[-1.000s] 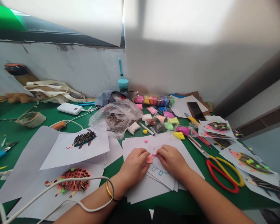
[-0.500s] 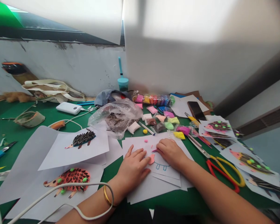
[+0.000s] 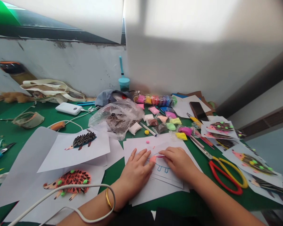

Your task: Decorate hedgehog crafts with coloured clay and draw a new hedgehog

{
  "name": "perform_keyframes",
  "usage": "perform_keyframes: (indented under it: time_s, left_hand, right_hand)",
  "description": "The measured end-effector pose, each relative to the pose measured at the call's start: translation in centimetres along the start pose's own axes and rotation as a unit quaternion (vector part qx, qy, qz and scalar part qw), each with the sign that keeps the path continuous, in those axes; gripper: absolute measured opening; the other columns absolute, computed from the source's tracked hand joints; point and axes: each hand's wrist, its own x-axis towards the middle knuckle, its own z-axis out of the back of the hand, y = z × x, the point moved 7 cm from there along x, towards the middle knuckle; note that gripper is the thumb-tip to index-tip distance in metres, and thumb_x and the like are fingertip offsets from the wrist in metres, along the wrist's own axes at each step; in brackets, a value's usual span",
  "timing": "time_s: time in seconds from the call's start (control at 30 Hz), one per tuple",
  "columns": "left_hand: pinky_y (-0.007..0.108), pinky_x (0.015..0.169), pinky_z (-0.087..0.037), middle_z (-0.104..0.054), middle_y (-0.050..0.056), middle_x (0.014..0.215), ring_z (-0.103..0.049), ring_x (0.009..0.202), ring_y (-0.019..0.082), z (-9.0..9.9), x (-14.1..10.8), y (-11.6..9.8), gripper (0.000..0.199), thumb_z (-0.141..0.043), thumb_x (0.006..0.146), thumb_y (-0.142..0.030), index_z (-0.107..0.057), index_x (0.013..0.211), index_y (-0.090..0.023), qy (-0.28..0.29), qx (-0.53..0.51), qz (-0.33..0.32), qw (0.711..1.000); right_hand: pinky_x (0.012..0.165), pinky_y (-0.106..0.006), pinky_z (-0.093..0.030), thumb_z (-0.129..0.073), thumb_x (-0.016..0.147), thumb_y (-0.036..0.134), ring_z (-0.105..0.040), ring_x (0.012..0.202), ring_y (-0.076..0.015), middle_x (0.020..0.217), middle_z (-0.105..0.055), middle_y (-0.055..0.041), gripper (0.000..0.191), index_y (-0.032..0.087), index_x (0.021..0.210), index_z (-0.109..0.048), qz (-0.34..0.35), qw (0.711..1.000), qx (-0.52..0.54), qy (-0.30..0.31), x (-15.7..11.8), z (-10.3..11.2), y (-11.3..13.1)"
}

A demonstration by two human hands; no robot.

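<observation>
My left hand (image 3: 137, 166) lies flat on the white paper (image 3: 141, 191), fingers spread, its index finger beside a flat piece of pink clay (image 3: 152, 159). Between the fingertips of my right hand (image 3: 179, 160) is a thin pink-purple modelling tool (image 3: 159, 156), its end touching or just over the clay's right side; much of it is hidden. Under both hands the paper carries a blue outline drawing (image 3: 163, 169) with small legs. A round pink clay ball (image 3: 147, 142) and a tiny pink bit (image 3: 153, 147) sit above the clay.
Left of me are hedgehog pictures, one of red clay (image 3: 72, 181). A white cable (image 3: 85, 185) crosses my left forearm. Large scissors (image 3: 223, 171) lie at right, near more hedgehog pictures (image 3: 254, 161). Behind are clay packets (image 3: 171, 126) and a bag of seeds (image 3: 120, 121).
My right hand has moved slightly down and right and turned, so the tool now lies across the clay's right side. My left hand stays on the paper.
</observation>
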Motion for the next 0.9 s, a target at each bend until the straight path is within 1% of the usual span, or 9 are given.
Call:
perform_keyframes:
  time_s: [0.07,0.13,0.27,0.33,0.4,0.53,0.7,0.8,0.9]
  left_hand:
    - [0.056,0.115,-0.028,-0.056,0.008,0.138,-0.047,0.132,0.026,-0.1,0.0,0.0,0.026,-0.047,0.096,-0.025,-0.061,0.118,-0.027,0.002,-0.005,-0.007,1.000]
    - [0.057,0.115,-0.025,-0.059,0.007,0.133,-0.050,0.126,0.025,-0.1,0.0,0.0,0.026,-0.050,0.095,-0.026,-0.060,0.119,-0.027,0.010,-0.007,-0.005,1.000]
    - [0.061,0.115,-0.021,-0.062,0.004,0.116,-0.056,0.105,0.024,0.3,0.1,-0.4,0.031,-0.063,0.086,-0.038,-0.060,0.116,-0.029,0.044,-0.011,-0.005,0.999]
    - [0.060,0.116,-0.020,-0.062,0.003,0.107,-0.056,0.096,0.023,0.4,0.1,-0.8,0.038,-0.065,0.084,-0.044,-0.059,0.118,-0.029,0.059,-0.013,-0.015,0.998]
    - [0.058,0.116,-0.021,-0.062,0.003,0.103,-0.055,0.094,0.023,0.5,0.2,-1.1,0.044,-0.065,0.083,-0.048,-0.058,0.121,-0.027,0.068,-0.018,-0.023,0.997]
    - [0.056,0.116,-0.023,-0.061,0.004,0.105,-0.055,0.098,0.024,0.3,0.1,-1.2,0.047,-0.065,0.082,-0.052,-0.058,0.119,-0.024,0.072,-0.029,-0.020,0.997]
    - [0.051,0.118,-0.022,-0.056,0.009,0.130,-0.048,0.122,0.028,0.2,0.0,-1.2,0.054,-0.067,0.081,-0.051,-0.056,0.124,-0.021,0.042,-0.044,-0.037,0.997]
    - [0.053,0.118,-0.022,-0.057,0.010,0.130,-0.050,0.122,0.028,0.0,0.0,-1.1,0.056,-0.067,0.081,-0.051,-0.055,0.126,-0.021,0.046,-0.041,-0.034,0.998]
    - [0.056,0.116,-0.023,-0.058,0.011,0.130,-0.051,0.121,0.030,-0.1,0.0,-0.9,0.058,-0.068,0.079,-0.053,-0.055,0.126,-0.021,0.050,-0.031,-0.014,0.998]
  right_hand:
    - [0.080,-0.033,-0.042,-0.047,0.094,0.017,-0.062,0.090,-0.0192,0.099,-0.068,-0.0032,0.023,0.025,0.107,-0.064,-0.058,0.997,0.042,-0.004,-0.8,-0.3,-0.2]
    - [0.079,-0.031,-0.045,-0.043,0.094,0.016,-0.062,0.091,-0.0180,0.103,-0.066,-0.0030,0.024,0.025,0.108,-0.061,-0.091,0.992,0.086,-0.011,-1.7,-0.6,-0.2]
    - [0.082,-0.031,-0.047,-0.036,0.091,0.009,-0.061,0.094,-0.0174,0.104,-0.063,-0.0031,0.032,0.025,0.111,-0.056,-0.095,0.988,0.121,-0.014,-2.8,-1.0,0.1]
    - [0.081,-0.032,-0.047,-0.036,0.091,0.010,-0.060,0.092,-0.0182,0.101,-0.063,-0.0036,0.029,0.023,0.108,-0.055,-0.104,0.988,0.116,-0.018,-2.7,-1.2,-0.3]
    - [0.080,-0.033,-0.047,-0.037,0.092,0.012,-0.060,0.089,-0.0186,0.098,-0.063,-0.0037,0.024,0.022,0.103,-0.055,-0.109,0.987,0.114,-0.018,-2.2,-1.3,-0.8]
    - [0.081,-0.033,-0.047,-0.040,0.093,0.014,-0.060,0.089,-0.0184,0.096,-0.065,-0.0031,0.020,0.022,0.098,-0.058,-0.090,0.988,0.126,-0.013,-0.9,-1.6,-1.1]
    - [0.086,-0.034,-0.047,-0.044,0.093,0.014,-0.061,0.094,-0.0187,0.101,-0.066,-0.0039,0.022,0.022,0.103,-0.061,-0.060,0.989,0.135,-0.029,0.6,-2.0,-0.7]
    - [0.087,-0.034,-0.048,-0.045,0.093,0.014,-0.061,0.096,-0.0187,0.102,-0.066,-0.0048,0.022,0.021,0.104,-0.062,-0.047,0.988,0.140,-0.040,1.5,-1.9,-0.6]
    - [0.086,-0.033,-0.048,-0.045,0.092,0.013,-0.061,0.095,-0.0190,0.101,-0.066,-0.0054,0.021,0.020,0.101,-0.062,-0.044,0.989,0.132,-0.047,1.9,-1.4,-0.5]
